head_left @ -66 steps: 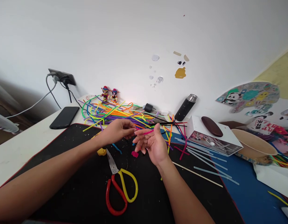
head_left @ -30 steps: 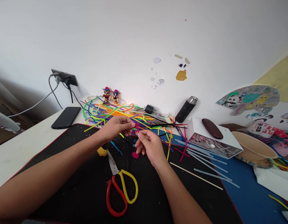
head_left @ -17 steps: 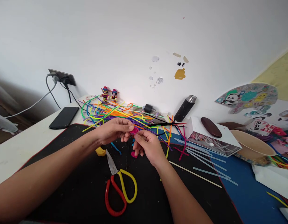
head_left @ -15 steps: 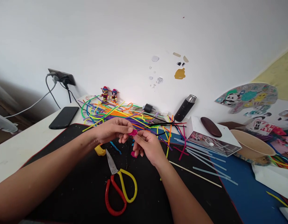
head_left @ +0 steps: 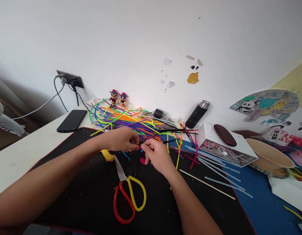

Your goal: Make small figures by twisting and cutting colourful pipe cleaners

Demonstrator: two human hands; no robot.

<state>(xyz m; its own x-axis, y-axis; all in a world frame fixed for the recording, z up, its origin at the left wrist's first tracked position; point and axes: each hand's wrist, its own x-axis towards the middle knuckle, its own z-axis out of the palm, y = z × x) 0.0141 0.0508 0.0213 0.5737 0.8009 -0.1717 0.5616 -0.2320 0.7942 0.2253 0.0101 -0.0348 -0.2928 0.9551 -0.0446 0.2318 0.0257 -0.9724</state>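
Above the black mat (head_left: 92, 192), my left hand (head_left: 124, 139) is turned back-up, with its fingertips pinched on a small pink pipe cleaner piece (head_left: 139, 148). My right hand (head_left: 157, 155) meets it from the other side, thumb and forefinger closed on the same piece, which the fingers mostly hide. Just below them a second curled pink piece (head_left: 142, 161) lies near the right fingertips. Scissors (head_left: 124, 192) with one red and one yellow handle rest in front of the hands. A yellow object (head_left: 107, 155) and a short blue pipe cleaner (head_left: 126, 156) lie near the left wrist.
Behind the hands spreads a heap of coloured pipe cleaners (head_left: 121, 119). Left is a phone (head_left: 72, 120). A black flask (head_left: 197, 114), a white box (head_left: 241, 143) with a dark oval case (head_left: 224, 134), pale sticks (head_left: 224, 184) and a bowl (head_left: 268, 153) stand or lie to the right.
My left hand has rolled over so its back faces up, and the pink piece between the hands is now more hidden. The whole view has shifted slightly.
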